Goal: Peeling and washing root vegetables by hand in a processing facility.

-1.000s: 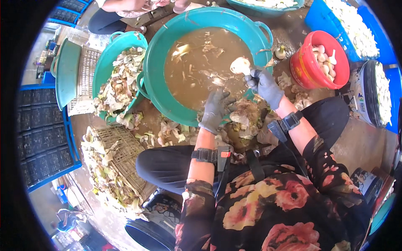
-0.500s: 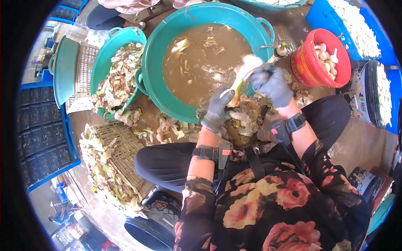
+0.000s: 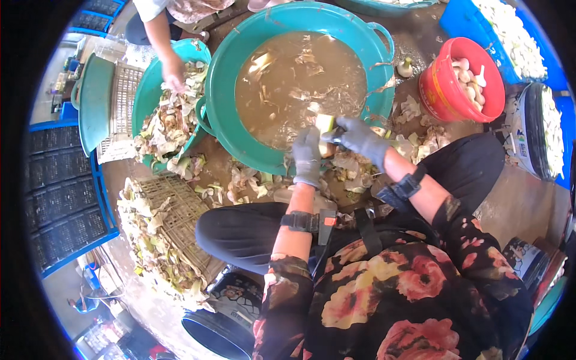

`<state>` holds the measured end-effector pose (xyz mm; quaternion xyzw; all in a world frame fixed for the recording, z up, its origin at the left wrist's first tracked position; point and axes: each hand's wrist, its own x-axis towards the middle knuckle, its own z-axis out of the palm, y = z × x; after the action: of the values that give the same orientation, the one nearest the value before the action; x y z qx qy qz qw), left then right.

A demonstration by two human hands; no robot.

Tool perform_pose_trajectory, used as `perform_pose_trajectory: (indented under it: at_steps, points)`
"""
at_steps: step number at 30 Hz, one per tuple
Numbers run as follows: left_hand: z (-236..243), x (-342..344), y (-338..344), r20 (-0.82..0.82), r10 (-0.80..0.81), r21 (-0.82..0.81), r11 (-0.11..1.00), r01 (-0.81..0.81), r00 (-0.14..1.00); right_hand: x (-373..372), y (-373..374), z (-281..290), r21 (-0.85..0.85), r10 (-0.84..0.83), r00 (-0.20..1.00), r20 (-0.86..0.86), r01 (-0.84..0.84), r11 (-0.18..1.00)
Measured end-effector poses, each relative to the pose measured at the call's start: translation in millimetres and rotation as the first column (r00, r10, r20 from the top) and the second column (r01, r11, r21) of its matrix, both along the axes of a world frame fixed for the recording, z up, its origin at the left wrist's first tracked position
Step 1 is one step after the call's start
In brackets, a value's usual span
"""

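Note:
My gloved left hand (image 3: 306, 155) grips a pale garlic stalk (image 3: 326, 123) low over the near rim of the large teal tub (image 3: 225, 72), which holds murky brown water with floating peel. My gloved right hand (image 3: 363, 139) is closed just right of the stalk; a small dark object shows at its fingers, too unclear to name. The stalk's lower part is partly hidden by my fingers. Loose peelings (image 3: 354, 171) lie on the floor just below both hands.
A co-worker's bare hand (image 3: 172, 73) reaches into a teal basin of peelings (image 3: 150, 96). At right stand a red bucket of bulbs (image 3: 438, 96), a blue crate (image 3: 456, 30) and a black-rimmed bucket (image 3: 525, 150). A peel-covered woven basket (image 3: 186, 216) lies at lower left.
My right hand has come down from its raised position with a white bulb to beside my left, which now grips the stalk. The co-worker's hand has moved down into the left basin.

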<state>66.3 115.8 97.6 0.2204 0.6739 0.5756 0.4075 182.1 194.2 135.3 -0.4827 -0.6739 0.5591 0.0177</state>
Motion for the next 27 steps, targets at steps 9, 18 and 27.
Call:
perform_pose_trajectory:
  at_steps: [9,18,27]
  points:
    - [-5,-2,-5,-0.558,-0.313,-0.120,0.947,0.299,0.769,6,0,-7,0.167,0.132,0.991,-0.016,-0.128,0.978]
    - [-17,0,-8,0.351,-0.200,0.141,0.977,0.159,0.915,12,3,-19,0.629,0.340,0.938,-0.071,-0.223,0.745]
    - [-5,10,-1,-0.706,-0.203,-0.168,0.979,0.118,0.679,3,-19,2,0.408,0.084,0.996,0.037,-0.092,0.908]
